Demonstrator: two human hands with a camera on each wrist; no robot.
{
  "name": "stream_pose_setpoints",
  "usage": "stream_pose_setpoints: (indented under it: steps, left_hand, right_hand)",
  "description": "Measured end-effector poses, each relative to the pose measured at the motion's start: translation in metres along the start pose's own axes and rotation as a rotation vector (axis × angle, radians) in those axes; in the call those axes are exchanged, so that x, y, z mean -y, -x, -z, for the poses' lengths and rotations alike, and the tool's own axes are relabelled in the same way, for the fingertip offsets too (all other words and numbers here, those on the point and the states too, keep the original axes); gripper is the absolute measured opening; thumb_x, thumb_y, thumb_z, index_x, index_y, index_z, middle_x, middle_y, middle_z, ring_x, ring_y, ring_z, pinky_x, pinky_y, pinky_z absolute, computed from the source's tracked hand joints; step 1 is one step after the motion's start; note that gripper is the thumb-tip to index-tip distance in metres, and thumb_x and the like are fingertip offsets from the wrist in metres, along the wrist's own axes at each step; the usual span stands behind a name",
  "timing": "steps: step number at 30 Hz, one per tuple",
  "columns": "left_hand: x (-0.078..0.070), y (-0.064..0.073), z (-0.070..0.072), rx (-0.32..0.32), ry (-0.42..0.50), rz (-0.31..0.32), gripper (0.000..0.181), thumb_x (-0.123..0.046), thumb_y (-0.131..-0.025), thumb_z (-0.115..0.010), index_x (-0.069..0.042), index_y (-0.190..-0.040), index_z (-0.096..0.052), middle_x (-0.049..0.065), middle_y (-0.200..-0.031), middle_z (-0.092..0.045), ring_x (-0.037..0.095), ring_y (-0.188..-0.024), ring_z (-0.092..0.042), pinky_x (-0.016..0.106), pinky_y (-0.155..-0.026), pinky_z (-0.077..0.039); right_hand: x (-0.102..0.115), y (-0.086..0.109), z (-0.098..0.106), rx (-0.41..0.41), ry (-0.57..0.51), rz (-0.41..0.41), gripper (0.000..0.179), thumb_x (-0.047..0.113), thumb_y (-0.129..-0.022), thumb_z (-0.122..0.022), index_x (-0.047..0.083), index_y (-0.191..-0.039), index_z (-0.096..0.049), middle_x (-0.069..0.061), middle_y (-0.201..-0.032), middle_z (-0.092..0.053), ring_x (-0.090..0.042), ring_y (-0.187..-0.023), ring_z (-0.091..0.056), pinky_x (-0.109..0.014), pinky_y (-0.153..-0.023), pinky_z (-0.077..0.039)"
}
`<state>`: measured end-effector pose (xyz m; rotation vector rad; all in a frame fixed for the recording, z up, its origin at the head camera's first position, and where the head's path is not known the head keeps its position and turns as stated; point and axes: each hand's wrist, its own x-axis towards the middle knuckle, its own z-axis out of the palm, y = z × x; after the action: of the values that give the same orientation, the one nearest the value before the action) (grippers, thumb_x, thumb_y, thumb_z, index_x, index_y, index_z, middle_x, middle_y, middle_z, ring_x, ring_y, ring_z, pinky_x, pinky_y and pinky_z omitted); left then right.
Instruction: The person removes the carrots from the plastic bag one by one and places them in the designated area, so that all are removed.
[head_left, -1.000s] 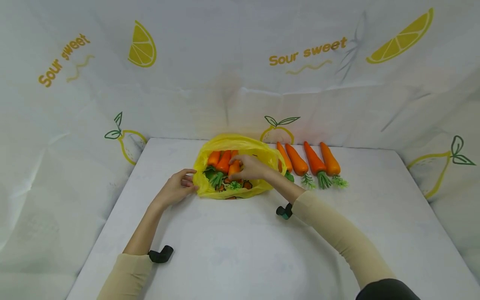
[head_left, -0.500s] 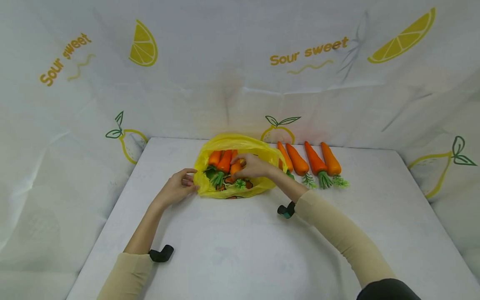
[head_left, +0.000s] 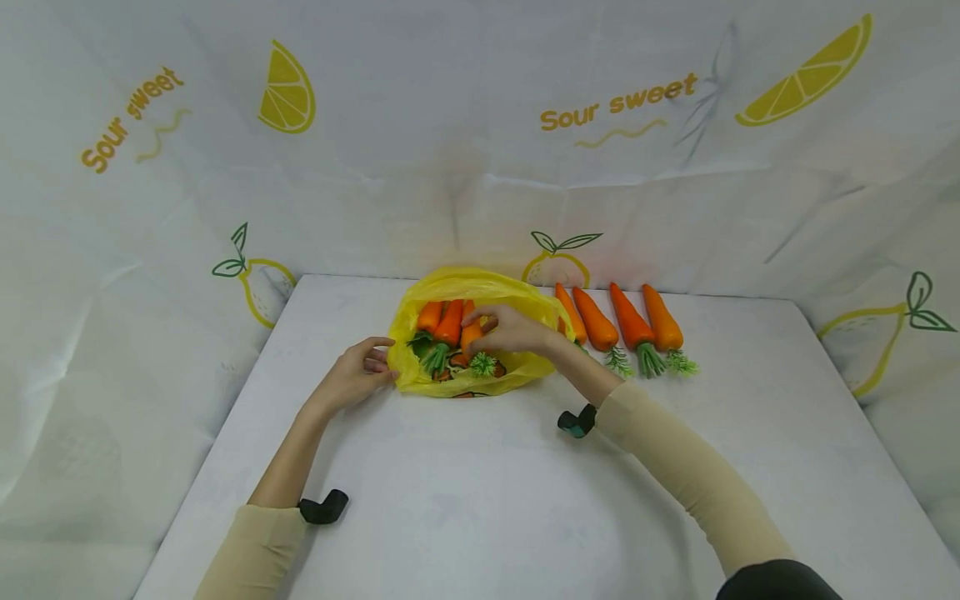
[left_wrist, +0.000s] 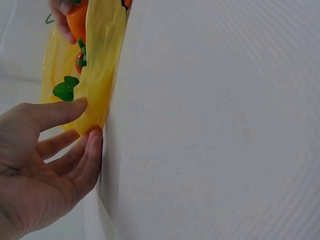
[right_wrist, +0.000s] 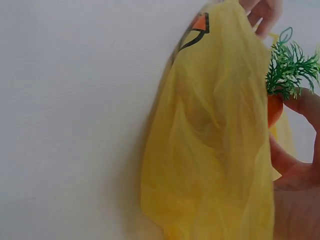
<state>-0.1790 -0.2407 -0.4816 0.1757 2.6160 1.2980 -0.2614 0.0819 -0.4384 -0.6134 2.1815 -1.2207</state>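
A yellow plastic bag (head_left: 517, 292) lies with its mouth towards me, several carrots inside. My left hand (head_left: 355, 375) holds the bag's left edge; in the left wrist view the thumb (left_wrist: 62, 112) and fingers are at its yellow film. Reaching into the mouth, my right hand (head_left: 513, 332) grips an orange carrot (head_left: 470, 335) with a frilly green top (head_left: 482, 364). Left of it in the bag is a redder carrot (head_left: 449, 323) with green stems, and beside that another carrot (head_left: 430, 317). Bag film hides part of the right hand in its wrist view.
Several carrots lie in a row right of the bag, among them a red-orange carrot (head_left: 631, 317) and a lighter carrot (head_left: 662, 318). The white table (head_left: 450, 500) meets a lemon-printed white backdrop (head_left: 420, 125) behind.
My right hand has shifted slightly to the right, and the leafy top of its carrot has turned a little to the right. The left hand and bag stay nearly still.
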Motion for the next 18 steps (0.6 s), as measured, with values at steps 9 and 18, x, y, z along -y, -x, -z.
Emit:
stream_pose_setpoints:
  steps: [9, 18]
  left_hand:
    - [-0.001, -0.001, 0.000, 0.003, -0.001, -0.002, 0.062, -0.013, -0.099, -0.077, -0.002, -0.155, -0.053, 0.023, -0.132, -0.068, 0.030, -0.113, -0.070, 0.040, -0.099, -0.058]
    - [-0.002, 0.000, -0.001, 0.000, -0.009, 0.004, 0.062, -0.014, -0.099, -0.078, -0.001, -0.155, -0.053, 0.024, -0.131, -0.068, 0.030, -0.111, -0.071, 0.039, -0.098, -0.058]
  right_hand:
    - [0.007, 0.009, 0.006, -0.015, -0.043, -0.022, 0.054, 0.028, -0.094, -0.082, 0.014, -0.144, -0.066, -0.020, -0.152, -0.060, -0.035, -0.129, -0.063, -0.056, -0.100, -0.058]
    - [0.014, 0.024, 0.010, -0.007, -0.030, 0.038, 0.050, 0.026, -0.097, -0.080, 0.015, -0.143, -0.066, -0.011, -0.160, -0.056, -0.040, -0.144, -0.055, -0.055, -0.110, -0.055]
